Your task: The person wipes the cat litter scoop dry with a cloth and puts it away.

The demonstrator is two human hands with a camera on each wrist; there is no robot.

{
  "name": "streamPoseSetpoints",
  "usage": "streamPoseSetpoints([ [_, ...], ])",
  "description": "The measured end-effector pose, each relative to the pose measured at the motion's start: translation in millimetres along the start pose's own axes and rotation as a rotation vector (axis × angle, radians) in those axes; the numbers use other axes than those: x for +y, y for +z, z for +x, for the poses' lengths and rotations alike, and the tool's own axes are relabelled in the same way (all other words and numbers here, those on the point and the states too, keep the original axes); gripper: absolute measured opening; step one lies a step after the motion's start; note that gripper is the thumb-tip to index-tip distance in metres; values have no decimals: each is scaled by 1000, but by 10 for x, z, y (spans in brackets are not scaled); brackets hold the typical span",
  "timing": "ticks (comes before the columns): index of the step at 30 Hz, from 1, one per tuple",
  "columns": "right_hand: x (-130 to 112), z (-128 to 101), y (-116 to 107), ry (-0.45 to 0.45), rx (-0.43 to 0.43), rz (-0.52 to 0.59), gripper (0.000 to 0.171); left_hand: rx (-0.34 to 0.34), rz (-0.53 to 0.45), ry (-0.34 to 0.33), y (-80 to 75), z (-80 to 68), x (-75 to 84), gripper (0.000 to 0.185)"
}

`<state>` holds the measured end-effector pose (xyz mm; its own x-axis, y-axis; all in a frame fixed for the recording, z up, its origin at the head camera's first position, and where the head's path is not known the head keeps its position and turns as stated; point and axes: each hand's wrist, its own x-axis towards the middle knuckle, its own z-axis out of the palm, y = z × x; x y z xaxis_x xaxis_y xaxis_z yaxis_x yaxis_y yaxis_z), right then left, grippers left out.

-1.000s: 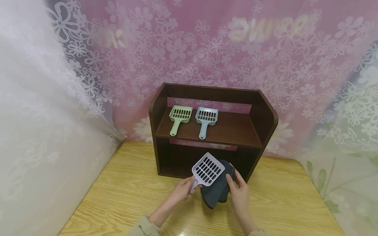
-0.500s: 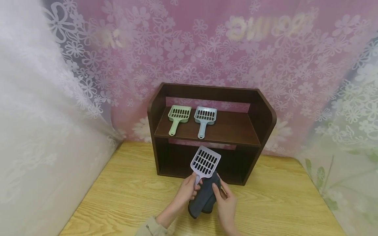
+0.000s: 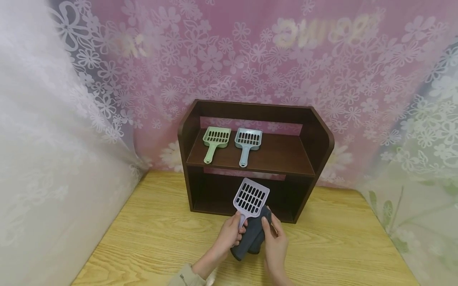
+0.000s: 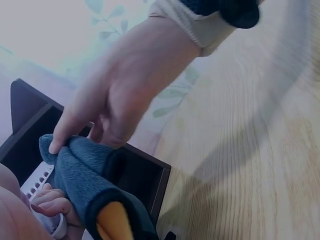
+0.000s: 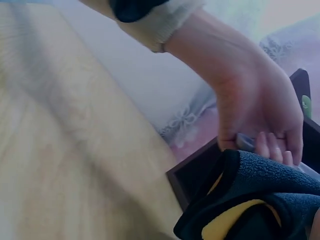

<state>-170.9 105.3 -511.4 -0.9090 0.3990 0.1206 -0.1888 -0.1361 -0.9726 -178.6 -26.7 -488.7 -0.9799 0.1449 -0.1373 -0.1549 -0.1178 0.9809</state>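
My left hand [image 3: 228, 234] grips the handle of a lilac slotted litter scoop [image 3: 252, 212], its head tilted up in front of the shelf. A folded dark blue cloth [image 3: 252, 236] hangs just behind and below the scoop; its yellow underside [image 5: 230, 220] shows in the right wrist view. The cloth's upper edge is pinched between thumb and fingers of my right hand [image 3: 277, 244]. Part of the scoop's handle is hidden in the left palm. In the left wrist view the cloth [image 4: 82, 172] lies close beside the scoop head.
A dark brown two-tier shelf [image 3: 282, 159] stands on the wood-grain table [image 3: 150, 238]. On its upper board lie a green litter scoop [image 3: 211, 153] and a light blue one [image 3: 245, 155], side by side, handles forward. A pink floral curtain [image 3: 229, 59] hangs behind.
The lilac scoop has turned more upright, and the cloth has moved left and under it with the right hand. Over the last half second both hands shift only slightly.
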Motion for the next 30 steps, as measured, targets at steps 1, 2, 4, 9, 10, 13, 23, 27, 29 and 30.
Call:
streamPoseSetpoints([
  [1, -14, 24, 6, -6, -2, 9, 40, 3, 1, 3, 4, -5, 7, 44],
  [2, -29, 48, 13, -5, -2, 19, 41, 4, 0, 6, 7, -9, 14, 44],
  [4, -56, 90, 24, 13, 0, 54, 41, 7, 6, 12, 11, -17, 28, 45],
  [9, -91, 183, 28, 42, -2, 83, 44, 23, 45, 36, 9, -20, 49, 46],
  [10, -96, 200, 26, 43, -7, 86, 44, 26, 57, 40, 4, -16, 45, 46],
  [13, -104, 258, 18, 28, -18, 96, 44, 30, 90, 48, -17, -17, 40, 47],
  [23, -169, 492, -58, -16, 5, 122, 44, -37, 163, 54, -158, -45, -26, 46],
  [27, -227, 567, -130, -26, -2, 139, 45, -96, 169, 34, -264, -53, -44, 44],
  [29, -257, 601, -172, -36, -8, 138, 45, -120, 169, 14, -322, -51, -49, 45],
  [30, -274, 614, -193, -40, -8, 138, 46, -131, 166, 5, -349, -48, -51, 45],
])
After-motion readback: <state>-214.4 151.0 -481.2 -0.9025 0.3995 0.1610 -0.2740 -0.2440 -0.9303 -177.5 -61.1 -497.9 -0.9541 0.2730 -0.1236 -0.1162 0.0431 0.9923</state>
